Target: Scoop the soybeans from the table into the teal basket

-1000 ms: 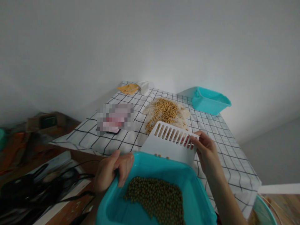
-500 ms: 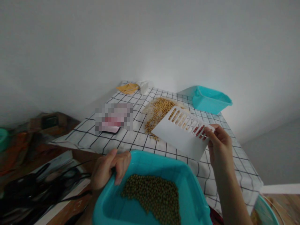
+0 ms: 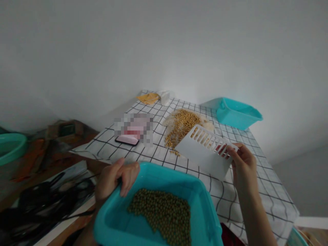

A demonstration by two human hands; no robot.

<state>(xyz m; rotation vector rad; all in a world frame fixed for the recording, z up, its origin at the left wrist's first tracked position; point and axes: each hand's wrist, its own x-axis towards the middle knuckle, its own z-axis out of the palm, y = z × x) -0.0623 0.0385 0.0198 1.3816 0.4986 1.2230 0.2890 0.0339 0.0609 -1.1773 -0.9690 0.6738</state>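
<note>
My left hand is closed over the far left corner of a turquoise plastic basin. Inside the basin lies a heap of small greenish-brown beans. My right hand pinches the slotted edge of a thin white plastic sheet, which is tilted above the table in front of me. Its left corner hangs close to a pile of yellow soybeans, partly covering them. The soybeans seem to lie on or in clear plastic.
A second turquoise basin stands at the back right of the checked tablecloth. A phone, partly blurred out, lies at the left. Yellow strips and a white crumpled item are at the far edge. Dark clutter sits lower left.
The table and its things appear shifted slightly right in view, while the basin of beans has shifted a little left. Both hands keep their hold; the white sheet is tilted slightly differently.
</note>
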